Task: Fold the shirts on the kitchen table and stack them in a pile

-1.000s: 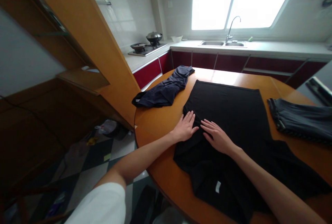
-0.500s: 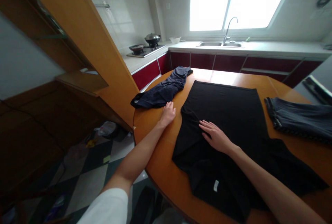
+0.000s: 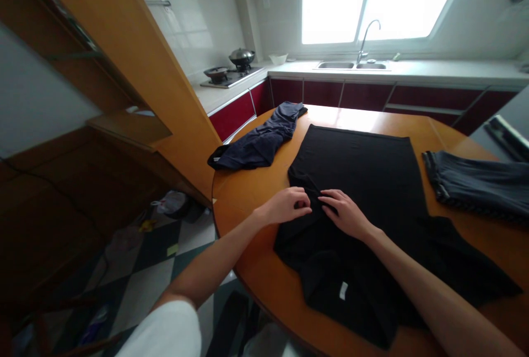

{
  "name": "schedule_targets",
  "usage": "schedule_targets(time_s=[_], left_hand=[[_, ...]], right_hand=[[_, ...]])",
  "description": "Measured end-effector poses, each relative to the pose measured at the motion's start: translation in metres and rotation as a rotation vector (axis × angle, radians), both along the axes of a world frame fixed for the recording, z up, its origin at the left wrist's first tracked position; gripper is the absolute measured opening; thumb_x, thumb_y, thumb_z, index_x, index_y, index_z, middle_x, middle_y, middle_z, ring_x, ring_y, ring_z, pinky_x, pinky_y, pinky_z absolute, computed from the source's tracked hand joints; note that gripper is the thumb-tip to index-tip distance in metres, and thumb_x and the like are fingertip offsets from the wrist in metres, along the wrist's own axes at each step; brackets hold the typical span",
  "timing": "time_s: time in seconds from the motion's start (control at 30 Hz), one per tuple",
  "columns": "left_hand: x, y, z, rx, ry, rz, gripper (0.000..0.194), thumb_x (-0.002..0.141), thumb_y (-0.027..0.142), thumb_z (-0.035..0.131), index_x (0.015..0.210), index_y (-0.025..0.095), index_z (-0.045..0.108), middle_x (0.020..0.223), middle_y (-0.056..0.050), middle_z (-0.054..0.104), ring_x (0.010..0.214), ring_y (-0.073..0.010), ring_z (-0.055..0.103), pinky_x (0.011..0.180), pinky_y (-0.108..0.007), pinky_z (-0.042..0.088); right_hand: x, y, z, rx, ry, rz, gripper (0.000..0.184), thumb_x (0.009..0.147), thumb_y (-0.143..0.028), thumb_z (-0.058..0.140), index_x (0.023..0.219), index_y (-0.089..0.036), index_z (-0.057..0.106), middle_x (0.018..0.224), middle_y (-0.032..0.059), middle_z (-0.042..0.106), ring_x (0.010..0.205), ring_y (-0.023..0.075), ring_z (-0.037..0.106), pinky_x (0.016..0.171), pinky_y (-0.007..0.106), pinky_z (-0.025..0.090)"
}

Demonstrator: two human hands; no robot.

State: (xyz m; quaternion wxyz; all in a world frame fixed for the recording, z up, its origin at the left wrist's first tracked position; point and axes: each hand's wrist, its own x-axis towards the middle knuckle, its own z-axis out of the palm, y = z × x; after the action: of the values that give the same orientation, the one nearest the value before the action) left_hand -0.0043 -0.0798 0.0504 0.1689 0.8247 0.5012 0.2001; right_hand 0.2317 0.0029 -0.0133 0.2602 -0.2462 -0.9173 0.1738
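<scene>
A black shirt [image 3: 359, 175] lies spread on the round wooden table [image 3: 243, 197], its hem toward the window and a small white label near its collar end. Over its left edge, by the sleeve, is my left hand [image 3: 289, 204], fingers curled and thumb apart, with no cloth visible between them. My right hand [image 3: 345, 215] rests on the shirt just beside it, palm down, fingers apart and slightly bent. The fingertips of both hands are close together near a crease in the cloth.
Dark blue folded clothing [image 3: 264, 139] lies at the table's left far edge. A folded grey-blue garment [image 3: 479, 183] lies at the right. Beyond stand a counter [image 3: 438, 70] with a sink [image 3: 336, 65] and a stove [image 3: 235, 76] with pans. A wooden partition [image 3: 165, 65] rises at the left.
My left hand has moved right, from the bare table beside the dark blue clothing onto the shirt's left edge, its fingers now curled. My right hand has stayed nearly in place, its fingers bent more.
</scene>
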Motion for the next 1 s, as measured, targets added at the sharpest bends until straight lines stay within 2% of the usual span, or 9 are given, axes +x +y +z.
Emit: schedule_targets(time_s=[0.13, 0.3, 0.43, 0.53, 0.63, 0.77, 0.83, 0.9, 1.0], left_hand=[[0.004, -0.049, 0.008, -0.020, 0.222, -0.035, 0.020, 0.082, 0.032, 0.076, 0.094, 0.021, 0.065, 0.091, -0.001, 0.063, 0.088, -0.0188, 0.060, 0.080, -0.029, 0.046], [-0.003, -0.088, -0.002, 0.011, 0.408, 0.116, 0.011, 0.083, 0.012, 0.062, 0.087, 0.022, 0.060, 0.092, -0.002, 0.062, 0.088, -0.0197, 0.057, 0.079, -0.031, 0.045], [-0.012, -0.105, -0.011, 0.024, 0.408, 0.188, 0.015, 0.085, 0.007, 0.056, 0.087, 0.022, 0.061, 0.092, -0.002, 0.062, 0.086, -0.0191, 0.056, 0.078, -0.031, 0.044], [-0.023, -0.113, -0.012, 0.011, 0.322, 0.179, 0.015, 0.091, 0.011, 0.055, 0.086, 0.022, 0.063, 0.091, -0.002, 0.063, 0.086, -0.0180, 0.057, 0.079, -0.030, 0.045], [-0.036, -0.114, -0.007, -0.016, 0.161, 0.191, 0.017, 0.098, 0.022, 0.052, 0.089, 0.023, 0.066, 0.091, -0.003, 0.066, 0.088, -0.0176, 0.060, 0.082, -0.030, 0.048], [-0.046, -0.096, 0.000, 0.130, -0.125, 0.435, 0.023, 0.102, 0.026, 0.045, 0.098, 0.022, 0.067, 0.097, -0.005, 0.070, 0.094, -0.0187, 0.065, 0.087, -0.032, 0.051], [-0.042, -0.081, -0.001, 0.199, -0.180, 0.482, 0.025, 0.101, 0.023, 0.043, 0.107, 0.021, 0.067, 0.107, -0.006, 0.071, 0.102, -0.0198, 0.066, 0.094, -0.035, 0.051], [-0.033, -0.067, -0.006, 0.188, -0.144, 0.406, 0.031, 0.102, 0.022, 0.040, 0.120, 0.022, 0.065, 0.124, -0.007, 0.068, 0.117, -0.0200, 0.062, 0.104, -0.036, 0.048], [-0.019, -0.055, -0.019, 0.093, 0.051, 0.192, 0.043, 0.104, 0.025, 0.038, 0.145, 0.023, 0.048, 0.154, -0.007, 0.046, 0.144, -0.0201, 0.039, 0.118, -0.040, 0.033]], right_hand=[[-0.001, 0.000, 0.001, -0.013, 0.016, -0.004, 0.032, 0.097, -0.030, 0.050, 0.123, -0.029, 0.070, 0.130, 0.0083, 0.064, 0.121, 0.0283, 0.058, 0.105, 0.050, 0.049], [0.000, -0.001, 0.003, -0.019, -0.002, 0.002, 0.033, 0.098, -0.030, 0.050, 0.124, -0.026, 0.069, 0.132, 0.0094, 0.063, 0.122, 0.0285, 0.057, 0.106, 0.050, 0.048], [0.001, -0.003, 0.005, -0.017, -0.016, 0.043, 0.034, 0.096, -0.030, 0.053, 0.127, -0.026, 0.067, 0.135, 0.0092, 0.060, 0.125, 0.0279, 0.055, 0.108, 0.049, 0.046], [0.001, -0.004, 0.006, -0.008, -0.026, 0.075, 0.032, 0.096, -0.030, 0.054, 0.125, -0.028, 0.068, 0.136, 0.0080, 0.060, 0.126, 0.0279, 0.054, 0.109, 0.050, 0.044], [0.001, -0.003, 0.006, -0.010, -0.022, 0.086, 0.031, 0.096, -0.031, 0.055, 0.123, -0.030, 0.069, 0.135, 0.0071, 0.061, 0.125, 0.0285, 0.055, 0.108, 0.052, 0.044], [0.001, -0.003, 0.006, -0.016, -0.019, 0.086, 0.032, 0.096, -0.030, 0.054, 0.124, -0.029, 0.069, 0.134, 0.0073, 0.062, 0.125, 0.0286, 0.055, 0.108, 0.052, 0.045], [0.001, -0.003, 0.005, -0.018, -0.023, 0.090, 0.033, 0.095, -0.030, 0.055, 0.125, -0.029, 0.068, 0.135, 0.0076, 0.061, 0.125, 0.0288, 0.055, 0.108, 0.051, 0.045], [0.001, -0.003, 0.004, -0.017, -0.023, 0.091, 0.034, 0.094, -0.030, 0.056, 0.127, -0.029, 0.067, 0.135, 0.0076, 0.061, 0.125, 0.0291, 0.055, 0.108, 0.052, 0.045], [0.001, -0.002, 0.002, -0.007, -0.017, 0.084, 0.036, 0.094, -0.031, 0.057, 0.129, -0.031, 0.066, 0.136, 0.0074, 0.061, 0.125, 0.0292, 0.055, 0.108, 0.053, 0.045]])
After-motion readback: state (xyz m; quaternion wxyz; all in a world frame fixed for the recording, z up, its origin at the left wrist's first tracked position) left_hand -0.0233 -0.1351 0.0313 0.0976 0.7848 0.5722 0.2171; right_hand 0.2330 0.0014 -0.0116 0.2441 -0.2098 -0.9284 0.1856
